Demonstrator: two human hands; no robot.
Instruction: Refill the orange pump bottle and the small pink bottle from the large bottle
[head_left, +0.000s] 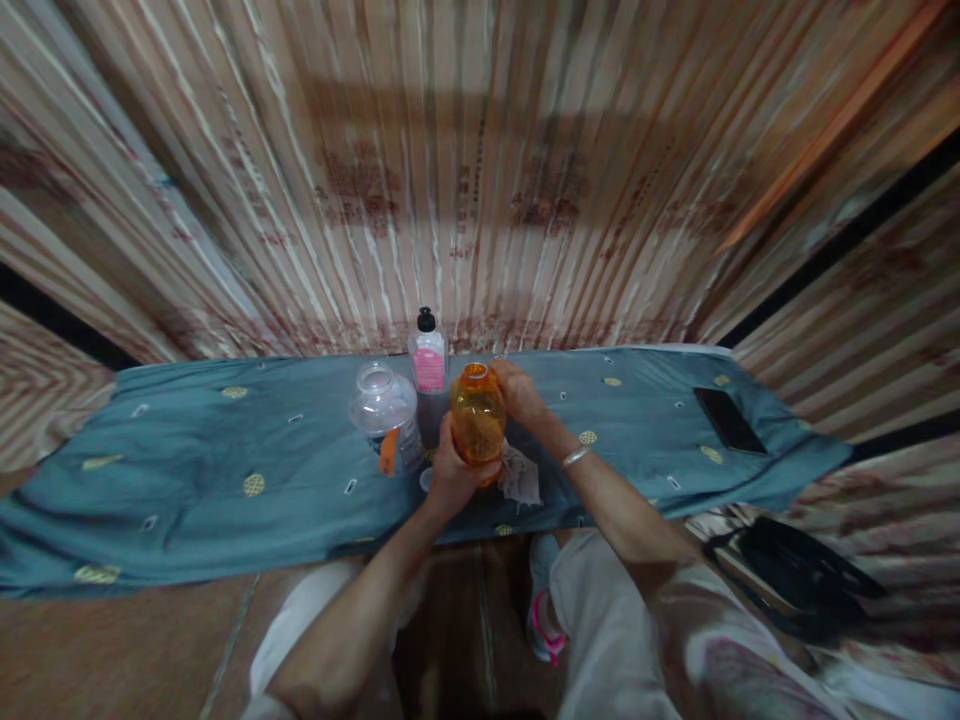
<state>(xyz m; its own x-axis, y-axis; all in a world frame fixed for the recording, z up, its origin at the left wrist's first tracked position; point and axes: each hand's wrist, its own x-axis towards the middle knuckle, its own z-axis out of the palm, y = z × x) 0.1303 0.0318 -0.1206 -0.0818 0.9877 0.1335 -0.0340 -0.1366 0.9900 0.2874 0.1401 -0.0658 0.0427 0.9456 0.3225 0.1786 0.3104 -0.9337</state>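
A see-through orange bottle [478, 415] with an open mouth stands upright, slightly tilted, at the table's front middle. My left hand [454, 470] is wrapped round its lower part from the left. At its upper right side, my right hand [517, 392] is curled against the shoulder near the mouth, its fingertips partly hidden behind the bottle. A crumpled whitish cloth or tissue [520, 478] lies just right of the bottle's base. Close to my left hand is a small round clear cap-like piece [427, 480], partly covered.
A wide clear plastic bottle [386, 415] with an orange label stands left of my hands. Behind it is a clear bottle [428, 360] with a pink label and black cap. A dark phone [729, 420] lies far right on the teal tablecloth [202, 450]. A curtain hangs behind.
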